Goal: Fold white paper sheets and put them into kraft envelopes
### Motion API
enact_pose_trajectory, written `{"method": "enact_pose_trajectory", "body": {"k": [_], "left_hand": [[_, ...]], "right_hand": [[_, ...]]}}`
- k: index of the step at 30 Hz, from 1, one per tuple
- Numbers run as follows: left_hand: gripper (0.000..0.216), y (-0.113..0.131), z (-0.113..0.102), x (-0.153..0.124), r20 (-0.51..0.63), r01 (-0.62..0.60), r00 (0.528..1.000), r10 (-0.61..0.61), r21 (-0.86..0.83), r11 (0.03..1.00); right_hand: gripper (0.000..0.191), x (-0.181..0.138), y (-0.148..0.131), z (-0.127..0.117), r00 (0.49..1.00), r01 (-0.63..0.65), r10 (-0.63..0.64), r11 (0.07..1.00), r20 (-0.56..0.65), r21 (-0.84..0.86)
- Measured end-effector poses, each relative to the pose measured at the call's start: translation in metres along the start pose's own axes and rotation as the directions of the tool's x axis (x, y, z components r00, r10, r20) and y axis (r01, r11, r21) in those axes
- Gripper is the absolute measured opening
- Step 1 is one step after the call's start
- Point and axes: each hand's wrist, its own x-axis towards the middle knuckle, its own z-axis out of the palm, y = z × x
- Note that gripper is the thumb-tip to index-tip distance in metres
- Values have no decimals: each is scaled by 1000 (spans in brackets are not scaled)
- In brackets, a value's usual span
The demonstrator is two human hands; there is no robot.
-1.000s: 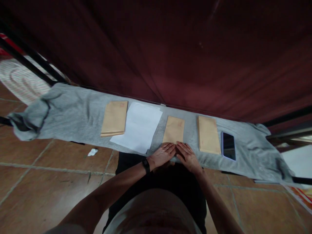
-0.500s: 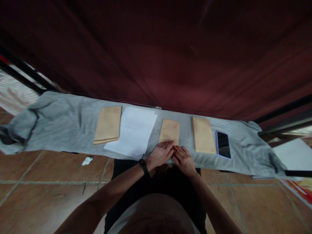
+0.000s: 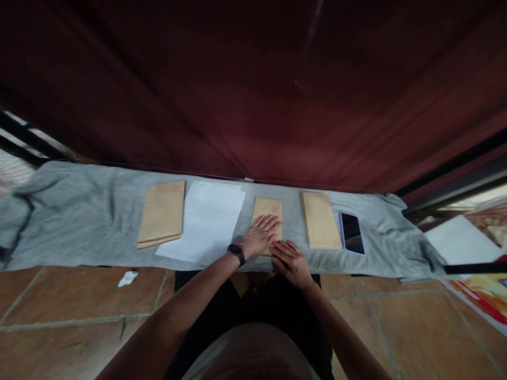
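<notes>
A brown paper envelope (image 3: 268, 206) lies flat on the grey cloth in front of me. My left hand (image 3: 259, 235), with a black band at its wrist, rests flat over the envelope's middle, fingers stretched out. At the envelope's lower right corner, my right hand (image 3: 291, 259) lies with its fingers extended and touching the paper. White paper sheets (image 3: 212, 216) are spread to the left. Beyond them sits a stack of brown envelopes (image 3: 163, 211), overlapping the sheets' edge. Another stack of envelopes (image 3: 320, 219) lies right of my hands.
A phone (image 3: 352, 233) with a dark screen lies right of the right stack. The grey cloth (image 3: 95, 211) covers a long narrow surface against a dark red hanging sheet (image 3: 245, 105). A crumpled white scrap (image 3: 128, 278) is on the tiled floor (image 3: 91, 295).
My left hand has moved up onto the envelope's middle and flattened there. My right hand stays by its lower edge. The whole view has shifted slightly.
</notes>
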Motion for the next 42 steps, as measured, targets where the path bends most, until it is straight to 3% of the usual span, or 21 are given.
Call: {"method": "enact_pose_trajectory", "body": {"k": [15,19,23,37,42], "left_hand": [[50,5,-2,-41,-3,-55,998,55,-168,984],[46,10,-6,-62,-59,-66,997,55,-209,976],[38,17,-9,-78,-164,-6,986,-30,-216,976],[36,22,-10,-79,-203,25,976,-71,-223,975],[39,23,-12,-81,-166,34,984,-70,-209,977]], "right_hand": [[32,-1,-1,1,999,10,-11,1000,-40,-13],[29,0,-3,1,998,-18,18,1000,-66,-1],[28,2,-6,3,995,-43,45,999,-84,23],[26,3,-13,8,983,-115,117,993,-142,22],[38,0,-33,15,974,-131,127,991,-190,-9]]}}
